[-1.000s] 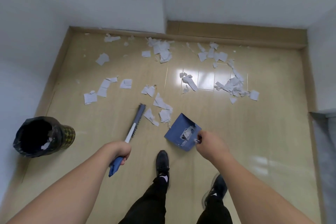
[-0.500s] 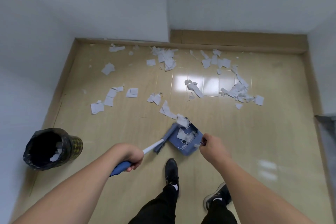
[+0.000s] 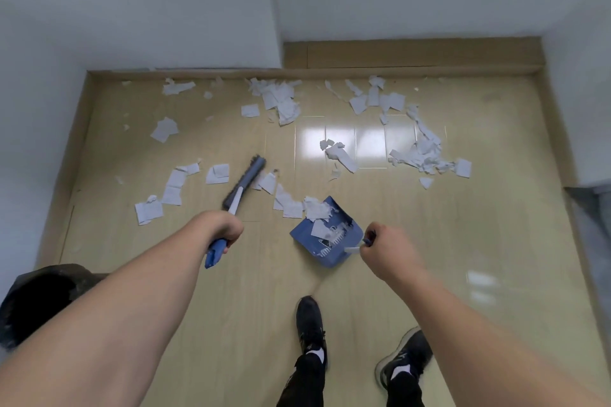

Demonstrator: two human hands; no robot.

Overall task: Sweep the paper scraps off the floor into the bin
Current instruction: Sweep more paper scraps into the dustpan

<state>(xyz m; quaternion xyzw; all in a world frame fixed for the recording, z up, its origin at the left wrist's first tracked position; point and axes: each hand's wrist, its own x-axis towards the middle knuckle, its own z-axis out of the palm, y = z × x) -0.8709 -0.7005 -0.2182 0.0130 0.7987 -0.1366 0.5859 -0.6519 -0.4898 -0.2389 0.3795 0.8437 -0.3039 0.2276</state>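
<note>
My left hand (image 3: 220,228) grips the blue and white handle of a hand brush (image 3: 243,185), whose bristle head points up and away over the floor, left of a few scraps. My right hand (image 3: 385,249) holds the handle of a blue dustpan (image 3: 325,236) that rests on the floor with some white scraps lying in it and at its mouth. White paper scraps (image 3: 281,102) lie scattered over the tan floor, in clusters near the back wall, at the right (image 3: 423,155) and at the left (image 3: 172,188). The black-lined bin (image 3: 39,297) stands at the lower left, partly behind my left arm.
White walls close the floor in at the back and left, with a wooden skirting (image 3: 410,54) along the back. A grey edge (image 3: 591,208) juts in at the right. My two black shoes (image 3: 309,324) stand below the dustpan.
The brush has swung from the dustpan's mouth back out to the upper left. More scraps now lie in and at the dustpan than one second ago.
</note>
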